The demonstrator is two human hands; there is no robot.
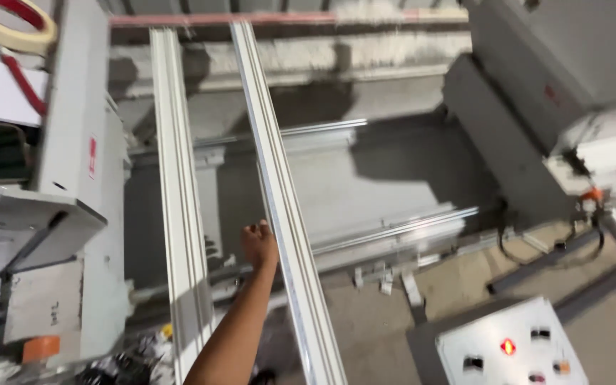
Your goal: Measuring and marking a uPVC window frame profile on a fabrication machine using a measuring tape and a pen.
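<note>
Between two long white strips that run away from the viewer, one hand [259, 242] reaches forward on a bare arm [233, 331] that comes up from the bottom edge. Which hand it is cannot be told for certain; it reads as the right one, and no other hand is in view. Its fingers are curled over, knuckles up, against the left edge of the right-hand white strip [279, 192]; whether they grip the strip or only touch it is not clear, as the fingertips are hidden behind the hand.

That strip lies at a slant from the top middle down to the bottom middle. The left-hand white strip [178, 207] runs nearly parallel, just beside the arm on its other side and apart from the hand.

Left of both strips stands a grey machine [73, 178] with a roll of tape [12, 28] on top near the corner. Another grey machine [536, 93] fills the upper right. At the lower right sits a white control box [507, 349] with a lit red lamp. Several pale bars [393, 232] lie crosswise on the floor behind the strips.
</note>
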